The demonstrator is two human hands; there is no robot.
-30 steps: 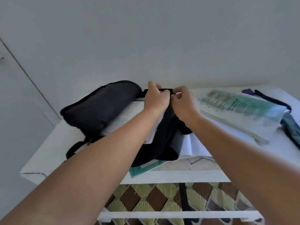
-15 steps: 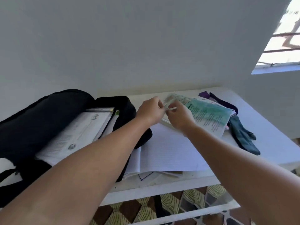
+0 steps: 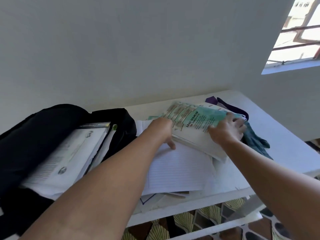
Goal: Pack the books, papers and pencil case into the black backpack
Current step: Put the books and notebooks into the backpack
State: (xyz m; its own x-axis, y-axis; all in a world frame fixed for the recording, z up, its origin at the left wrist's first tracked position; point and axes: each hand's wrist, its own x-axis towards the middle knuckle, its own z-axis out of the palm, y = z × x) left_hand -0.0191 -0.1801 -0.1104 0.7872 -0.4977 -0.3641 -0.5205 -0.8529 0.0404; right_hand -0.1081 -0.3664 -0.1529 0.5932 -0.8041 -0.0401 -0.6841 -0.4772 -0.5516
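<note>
The black backpack (image 3: pixel 43 122) lies open at the left of the white table, with white printed papers and a book (image 3: pixel 69 153) sticking out of its mouth. To its right a teal and white book (image 3: pixel 192 125) is tilted up off a pile of lined papers (image 3: pixel 176 170). My left hand (image 3: pixel 161 130) holds the book's left edge, its thumb pointing down onto the lined sheet. My right hand (image 3: pixel 226 129) grips the book's right end, fingers curled over the cover.
A dark teal cloth item (image 3: pixel 256 142) and a purple strap (image 3: pixel 232 108) lie behind the book at the right. The white table (image 3: pixel 285 153) meets a plain wall at the back. A window (image 3: pixel 301 37) is at upper right. Patterned floor shows below.
Both hands left the backpack's opening and moved right to the teal book. They now hold it at either end, and its near edge is raised off the papers.
</note>
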